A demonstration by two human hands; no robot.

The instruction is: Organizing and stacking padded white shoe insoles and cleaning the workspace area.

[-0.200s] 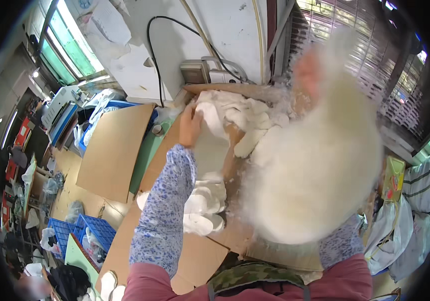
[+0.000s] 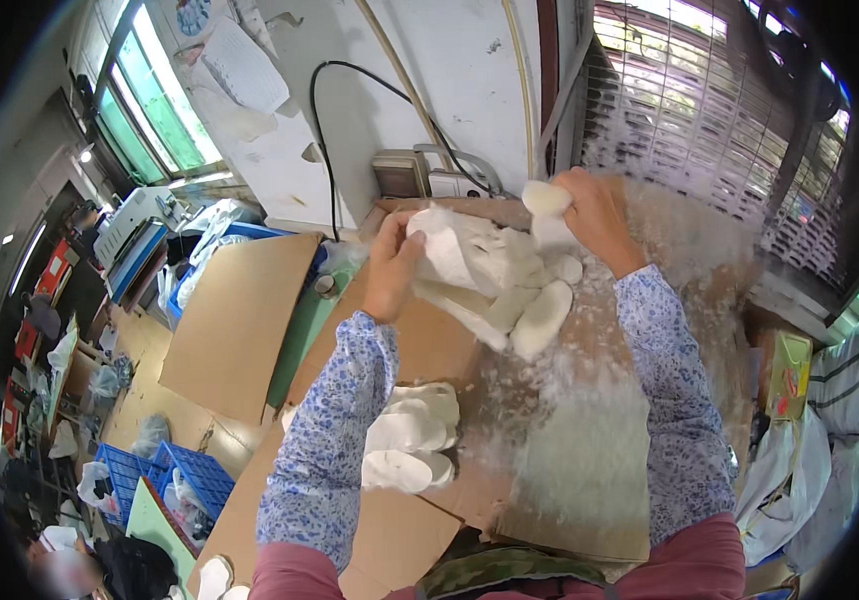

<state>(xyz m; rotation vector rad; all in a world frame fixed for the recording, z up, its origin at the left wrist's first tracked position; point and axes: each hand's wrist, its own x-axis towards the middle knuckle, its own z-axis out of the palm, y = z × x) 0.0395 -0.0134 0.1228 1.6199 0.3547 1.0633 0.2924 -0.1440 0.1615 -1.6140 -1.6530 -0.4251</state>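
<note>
While left grip pinches insole, right pinches another.

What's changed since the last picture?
The big blurred white shape that covered most of the right forearm is gone, revealing the right sleeve and fluff-strewn cardboard. The right hand has come lower, now clearly gripping a pale insole. The left hand still grips a white insole; the insole stack stayed put.
</note>
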